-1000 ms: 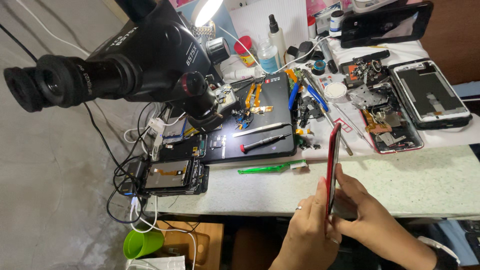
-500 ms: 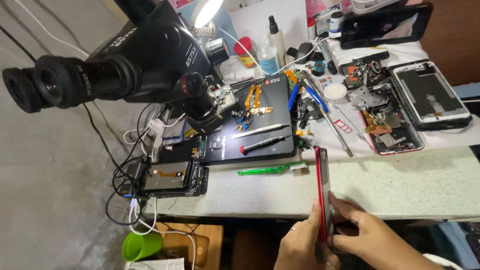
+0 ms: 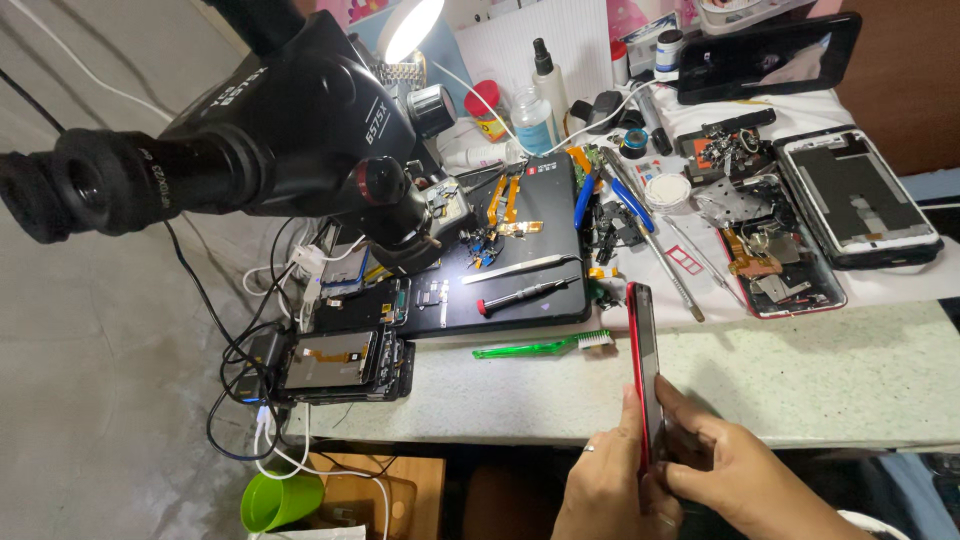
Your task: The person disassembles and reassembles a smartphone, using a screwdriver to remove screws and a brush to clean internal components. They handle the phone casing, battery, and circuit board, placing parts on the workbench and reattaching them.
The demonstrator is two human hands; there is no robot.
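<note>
Both hands are bare, the left hand [image 3: 610, 480] wearing a thin ring.

The front strip of the counter [image 3: 800, 380] is bare. Behind it, tools and phone parts crowd together. The big microscope [image 3: 270, 130] blocks the left.

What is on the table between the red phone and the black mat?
In the head view, a green toothbrush lies between the red phone and the black mat; the rest is bare tabletop.

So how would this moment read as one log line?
left hand + right hand: hold red phone upright on edge | over bench edge | green toothbrush nearby
</note>
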